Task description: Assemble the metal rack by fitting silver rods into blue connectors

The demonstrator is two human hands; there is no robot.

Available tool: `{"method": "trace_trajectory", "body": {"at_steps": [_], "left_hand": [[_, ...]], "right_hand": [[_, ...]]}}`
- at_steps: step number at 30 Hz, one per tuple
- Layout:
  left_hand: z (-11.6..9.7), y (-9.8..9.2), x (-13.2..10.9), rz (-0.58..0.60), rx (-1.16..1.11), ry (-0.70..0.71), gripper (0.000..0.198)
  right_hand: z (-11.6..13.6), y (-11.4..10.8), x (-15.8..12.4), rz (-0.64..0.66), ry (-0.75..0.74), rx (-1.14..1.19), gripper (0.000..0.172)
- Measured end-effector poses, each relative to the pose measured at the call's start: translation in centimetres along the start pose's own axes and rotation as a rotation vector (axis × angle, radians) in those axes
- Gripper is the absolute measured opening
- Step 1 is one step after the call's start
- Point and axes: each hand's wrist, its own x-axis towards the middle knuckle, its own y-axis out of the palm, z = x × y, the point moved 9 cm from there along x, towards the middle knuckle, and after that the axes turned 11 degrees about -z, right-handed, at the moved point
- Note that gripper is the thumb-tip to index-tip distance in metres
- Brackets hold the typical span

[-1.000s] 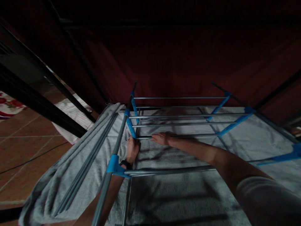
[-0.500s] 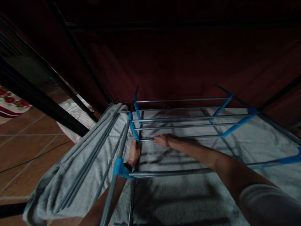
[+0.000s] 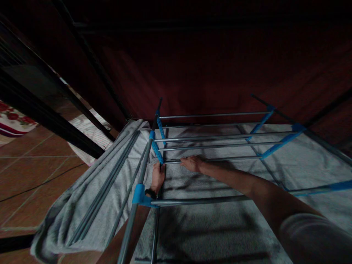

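A partly assembled rack of grey metal tubes with blue plastic connectors lies across a grey blanket (image 3: 209,223). My left hand (image 3: 157,176), with a dark band at the wrist, reaches under the near left tube. Its fingers are closed at the lower end of a blue bracket (image 3: 157,152), where a crossbar meets it; the fingertips are partly hidden. My right hand (image 3: 191,164) is wrapped over that same metal tube (image 3: 233,159), a little right of the bracket. Nearer to me, a blue corner connector (image 3: 139,194) joins the left upright and the front tube (image 3: 203,201).
Several loose grey tubes (image 3: 107,187) lie on the blanket at the left. A dark red cloth (image 3: 203,80) hangs behind the rack. Black bars (image 3: 55,119) run diagonally at the left above a tiled floor (image 3: 35,176), where striped fabric (image 3: 85,135) lies.
Both hands keep nearly the same places on the rack. The view has shifted slightly, and the rack's right side appears a little higher.
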Motion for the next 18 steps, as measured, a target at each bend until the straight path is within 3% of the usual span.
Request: {"method": "trace_trajectory", "body": {"at_steps": [3, 7, 18], "left_hand": [[0.37, -0.32, 0.02, -0.053, -0.068, -0.061, 0.024], [0.32, -0.23, 0.12, -0.05, -0.101, -0.042, 0.018], [0.79, 0.09, 0.29, -0.031, -0.046, 0.017, 0.024]], "right_hand": [[0.02, -0.05, -0.09, -0.005, -0.016, -0.003, 0.041], [-0.08, -0.19, -0.21, -0.033, -0.023, -0.009, 0.043], [-0.26, 0.04, -0.28, -0.067, -0.004, -0.013, 0.043]]}}
